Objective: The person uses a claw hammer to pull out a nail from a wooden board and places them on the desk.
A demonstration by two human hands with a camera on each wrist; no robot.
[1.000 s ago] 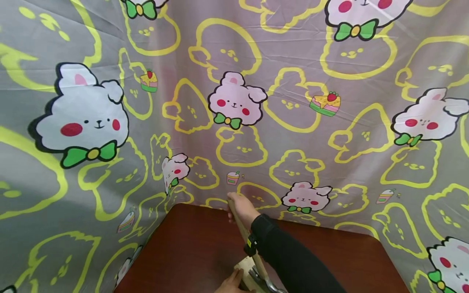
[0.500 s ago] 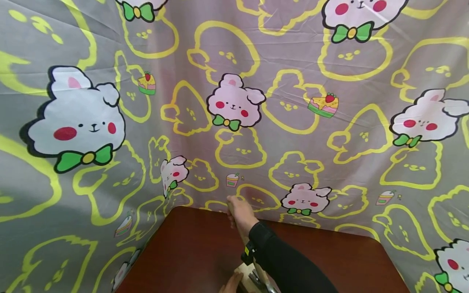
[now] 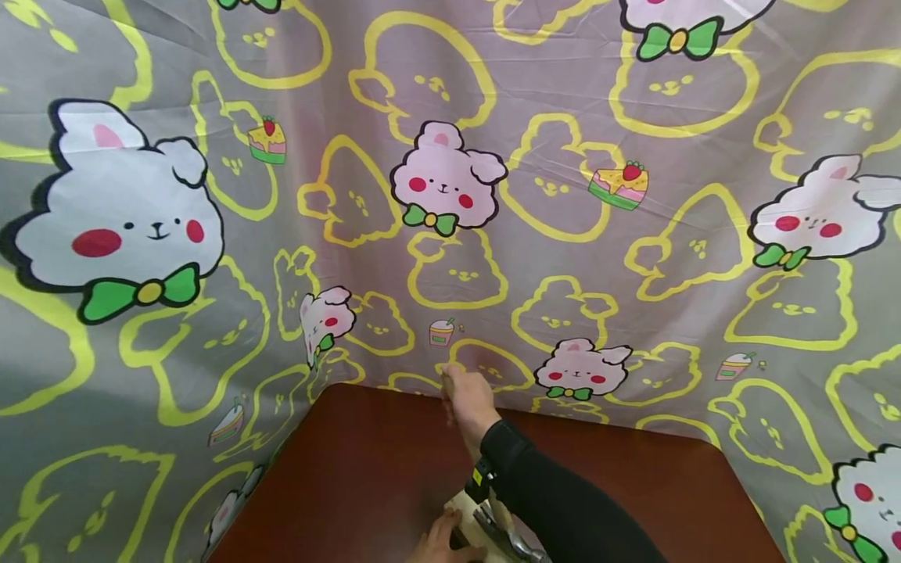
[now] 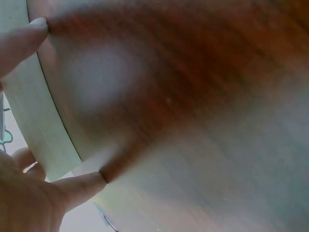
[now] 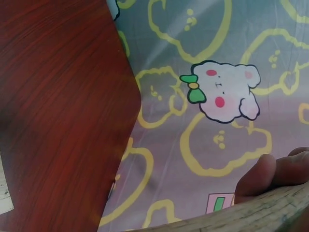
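Observation:
My right hand grips the far end of a hammer's wooden handle over the dark red-brown table. The handle runs back under my black sleeve to the metal hammer head at the bottom edge. In the right wrist view a fingertip curls over the handle. My left hand holds a pale wooden block beside the hammer head. In the left wrist view a finger and the thumb span the block where it lies on the table.
A grey cloth printed with bunnies and yellow outlines hangs close behind and around the table. The table's rounded far corner meets this cloth. A yellow-and-black tag sits at my right wrist.
The head view has dipped slightly, so more of my left hand shows. My right hand keeps hold of the handle and has shifted only slightly.

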